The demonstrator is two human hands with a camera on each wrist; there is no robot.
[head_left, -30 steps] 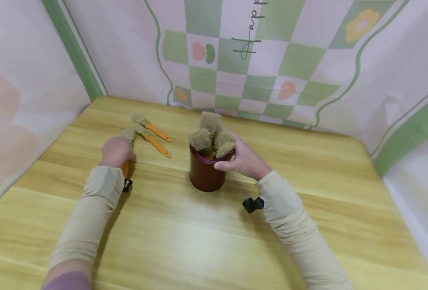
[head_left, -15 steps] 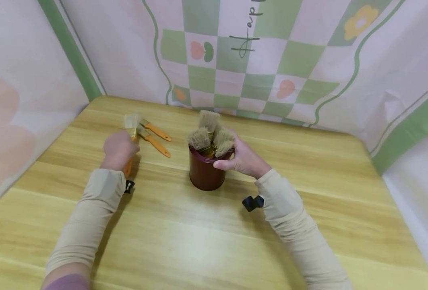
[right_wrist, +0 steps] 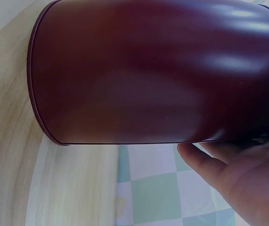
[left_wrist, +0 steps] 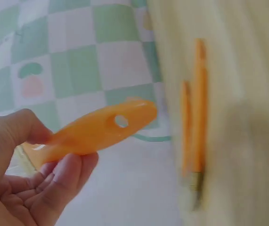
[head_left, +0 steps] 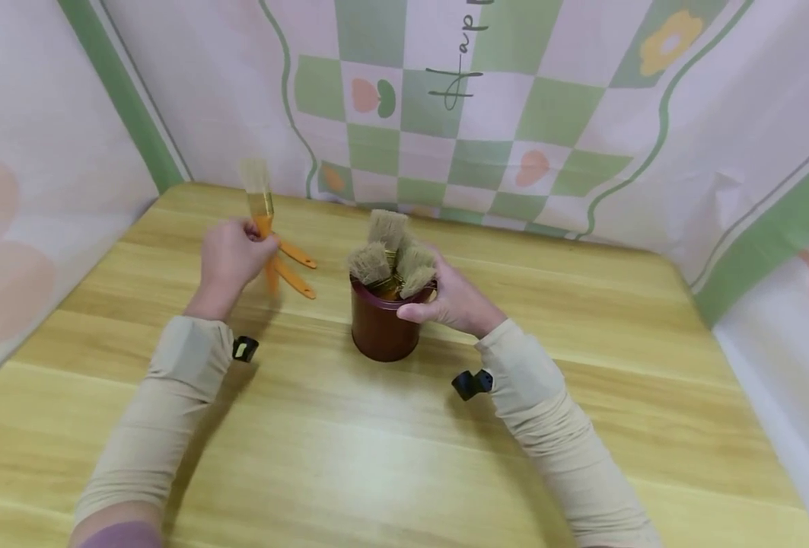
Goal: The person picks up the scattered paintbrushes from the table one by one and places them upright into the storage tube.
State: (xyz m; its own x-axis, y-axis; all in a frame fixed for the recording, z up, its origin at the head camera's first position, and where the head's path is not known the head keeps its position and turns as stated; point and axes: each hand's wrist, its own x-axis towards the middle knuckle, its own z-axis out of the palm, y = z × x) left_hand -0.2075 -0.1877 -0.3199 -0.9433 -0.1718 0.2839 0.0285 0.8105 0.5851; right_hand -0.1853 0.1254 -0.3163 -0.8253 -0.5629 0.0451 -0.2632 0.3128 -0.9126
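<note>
My left hand (head_left: 227, 255) pinches a paintbrush (head_left: 262, 207) near the base of its orange handle, pale bristles upward and raised over the table. In the left wrist view, the holed end of that brush's handle (left_wrist: 125, 123) sticks out past my thumb and fingers. Two more orange-handled paintbrushes (head_left: 297, 278) lie behind it, their bristles hidden in the head view. A dark red can (head_left: 383, 327) stands upright on the table, with several paintbrushes (head_left: 370, 262) inside, bristles up. My right hand (head_left: 457, 301) grips the can around its upper right side, thumb in front near the rim.
The wooden table (head_left: 377, 457) runs back to a fabric backdrop (head_left: 479, 129) with green checks. Plain cloth hangs at both sides. Each wrist carries a small black mount (head_left: 471, 384) beside the sleeve.
My left hand has lifted the paintbrush off the table and tipped it upright, moving up and slightly right. My right hand stays on the can.
</note>
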